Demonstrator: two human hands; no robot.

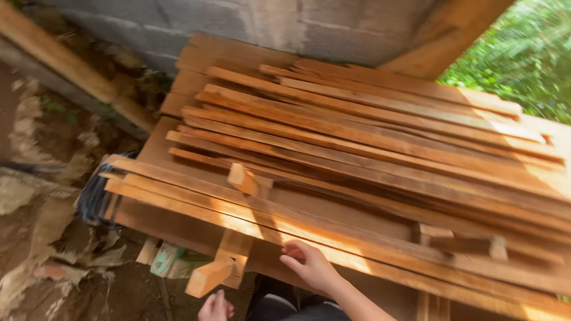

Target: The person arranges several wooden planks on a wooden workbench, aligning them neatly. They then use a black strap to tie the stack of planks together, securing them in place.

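Note:
A pile of long reddish-brown wooden slats (369, 137) lies across a wooden bench (160, 148). My right hand (310, 266) reaches in from the bottom. Its loosely curled fingertips rest on the front edge of the nearest slat (333, 238), with nothing gripped. My left hand (215, 308) shows only partly at the bottom edge, fingers curled. It sits just under the end of a short wooden block (207, 277) that juts from the bench front. I cannot see whether the left hand holds anything.
A small wooden peg (244, 179) stands up among the front slats. A grey block wall (309, 30) rises behind the pile, with a slanted beam (65, 59) at left. Bare earth and scraps (47, 238) lie at lower left, green foliage (523, 53) at upper right.

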